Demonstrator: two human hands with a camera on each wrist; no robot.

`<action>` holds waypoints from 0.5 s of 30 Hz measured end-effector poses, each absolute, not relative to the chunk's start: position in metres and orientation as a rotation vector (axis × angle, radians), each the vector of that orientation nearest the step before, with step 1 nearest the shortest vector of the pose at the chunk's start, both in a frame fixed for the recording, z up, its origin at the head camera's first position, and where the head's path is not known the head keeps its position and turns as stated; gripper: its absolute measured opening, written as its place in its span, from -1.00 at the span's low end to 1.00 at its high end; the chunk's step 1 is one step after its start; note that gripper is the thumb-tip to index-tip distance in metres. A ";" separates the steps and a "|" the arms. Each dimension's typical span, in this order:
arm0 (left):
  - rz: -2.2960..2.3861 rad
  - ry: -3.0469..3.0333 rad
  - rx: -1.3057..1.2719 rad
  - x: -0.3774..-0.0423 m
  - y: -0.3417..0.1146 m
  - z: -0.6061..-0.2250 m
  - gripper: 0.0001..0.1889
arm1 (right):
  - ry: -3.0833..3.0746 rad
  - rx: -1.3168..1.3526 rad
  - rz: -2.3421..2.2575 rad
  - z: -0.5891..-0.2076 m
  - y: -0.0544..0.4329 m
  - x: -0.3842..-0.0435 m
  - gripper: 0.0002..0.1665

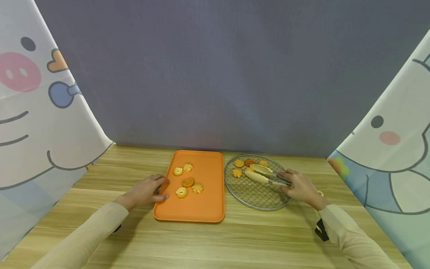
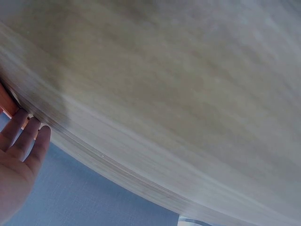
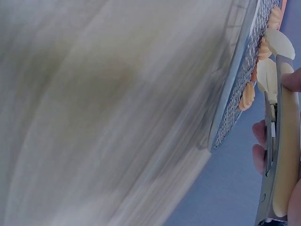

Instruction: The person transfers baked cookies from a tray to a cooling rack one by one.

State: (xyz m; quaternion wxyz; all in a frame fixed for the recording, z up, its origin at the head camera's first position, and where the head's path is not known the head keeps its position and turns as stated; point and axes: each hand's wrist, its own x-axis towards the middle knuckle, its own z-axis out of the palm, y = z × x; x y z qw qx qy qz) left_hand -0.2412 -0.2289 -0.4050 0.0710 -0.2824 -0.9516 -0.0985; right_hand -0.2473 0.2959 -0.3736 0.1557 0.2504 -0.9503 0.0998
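Observation:
My right hand (image 1: 299, 186) grips a pair of metal tongs (image 3: 284, 141) with cream-coloured tips and a cream handle inlay. The tips (image 1: 256, 176) are spread apart over a round wire mesh rack (image 1: 265, 196). A cookie (image 1: 249, 169) lies close by the tips, partly covered by them. Other cookies, including a brown one (image 1: 249, 162) and a flower-shaped one (image 1: 237, 173), sit at the rack's far left. My left hand (image 1: 144, 191) rests on the left rim of an orange tray (image 1: 208, 207), fingers fairly straight. Several cookies lie on the tray, among them a brown one (image 1: 188, 182).
Tray and rack stand side by side on a wood-grain table (image 1: 188, 243). A grey fabric panel (image 1: 215, 82) rises behind them. Cartoon-printed cloths (image 1: 43, 123) hang at both sides.

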 end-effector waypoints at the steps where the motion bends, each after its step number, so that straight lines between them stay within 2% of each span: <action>1: -0.293 -2.860 -0.850 -0.241 -0.229 -0.405 -0.44 | -2.722 0.719 0.291 -0.374 0.296 -0.247 -0.46; 15: -0.289 -2.854 -0.847 -0.243 -0.230 -0.408 -0.43 | -2.738 0.697 0.284 -0.376 0.295 -0.248 -0.47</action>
